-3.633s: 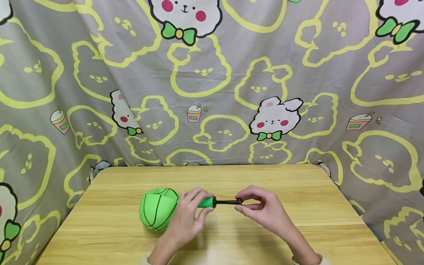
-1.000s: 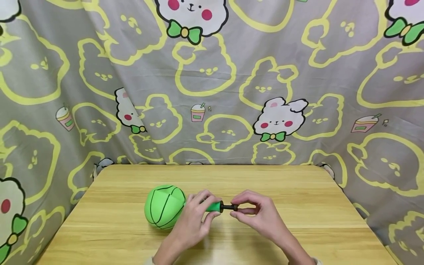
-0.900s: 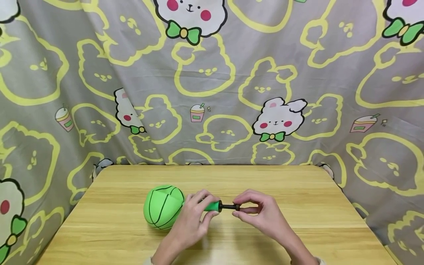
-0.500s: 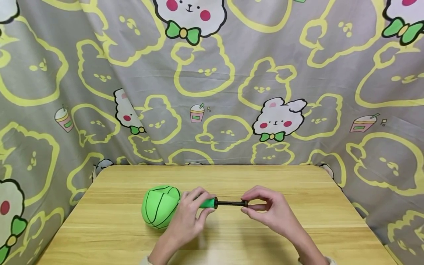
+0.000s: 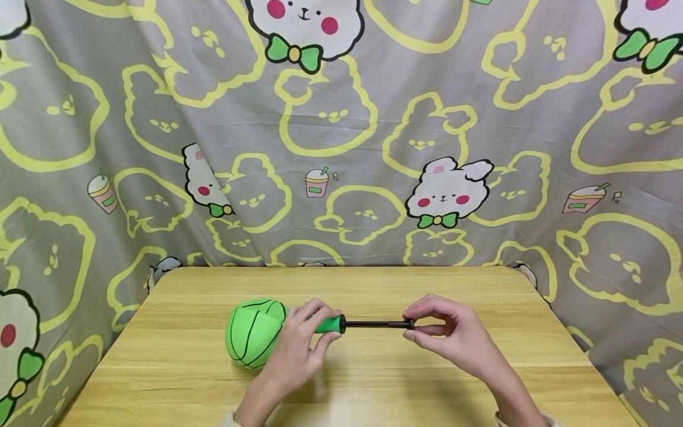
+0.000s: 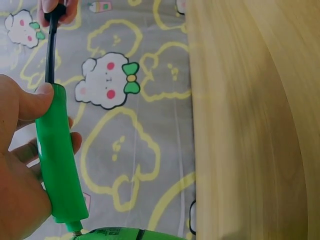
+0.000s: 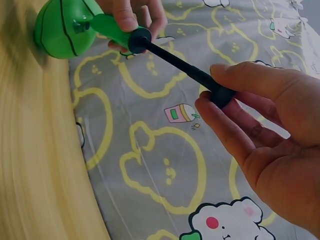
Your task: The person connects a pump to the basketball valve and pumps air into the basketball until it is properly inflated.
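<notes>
A small green hand pump (image 6: 60, 155) lies sideways in my left hand (image 5: 299, 344), whose fingers and thumb wrap its barrel. Its nozzle end meets a green ball (image 5: 253, 335) with black lines, which is dented on top and looks partly deflated. From the barrel's other end a black plunger rod (image 5: 376, 324) extends far to the right. My right hand (image 5: 453, 335) pinches the black knob (image 7: 220, 95) at the rod's end between thumb and fingers. In the head view my left hand hides most of the barrel and the joint with the ball.
Pump and ball are over a light wooden table (image 5: 176, 379). Behind the table hangs a grey curtain (image 5: 341, 136) printed with yellow outlines and white cartoon animals; it also encloses the left and right sides.
My right hand has moved rightward, drawing the plunger out farther from its pushed-in position a second ago. The left hand, pump barrel and ball have shifted slightly left.
</notes>
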A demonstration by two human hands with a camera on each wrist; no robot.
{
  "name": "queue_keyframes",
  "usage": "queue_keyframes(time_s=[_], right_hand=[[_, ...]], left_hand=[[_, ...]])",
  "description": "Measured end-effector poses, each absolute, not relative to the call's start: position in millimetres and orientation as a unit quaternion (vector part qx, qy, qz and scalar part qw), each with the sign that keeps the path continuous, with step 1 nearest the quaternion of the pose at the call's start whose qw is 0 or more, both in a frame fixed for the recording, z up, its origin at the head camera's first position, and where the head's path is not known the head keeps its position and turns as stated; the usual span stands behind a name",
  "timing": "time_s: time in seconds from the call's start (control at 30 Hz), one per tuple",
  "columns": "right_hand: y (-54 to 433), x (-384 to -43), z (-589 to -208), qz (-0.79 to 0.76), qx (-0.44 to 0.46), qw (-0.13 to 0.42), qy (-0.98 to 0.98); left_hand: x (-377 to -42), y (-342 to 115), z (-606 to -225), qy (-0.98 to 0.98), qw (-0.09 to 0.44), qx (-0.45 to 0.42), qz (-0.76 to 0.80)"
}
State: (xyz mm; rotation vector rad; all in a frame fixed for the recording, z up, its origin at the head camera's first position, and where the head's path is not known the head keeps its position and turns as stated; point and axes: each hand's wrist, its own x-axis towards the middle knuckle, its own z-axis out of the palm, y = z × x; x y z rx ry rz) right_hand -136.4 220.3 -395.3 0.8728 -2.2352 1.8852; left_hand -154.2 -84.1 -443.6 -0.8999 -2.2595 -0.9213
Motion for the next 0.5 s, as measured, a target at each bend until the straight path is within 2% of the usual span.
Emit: queue_keyframes(time_s=[0.5], right_hand=[[214,-135,-397,0.62,0.296,0.051,-0.725]], left_hand=[[-148,-75,-443,-0.834,0.256,-0.334,-0.357]])
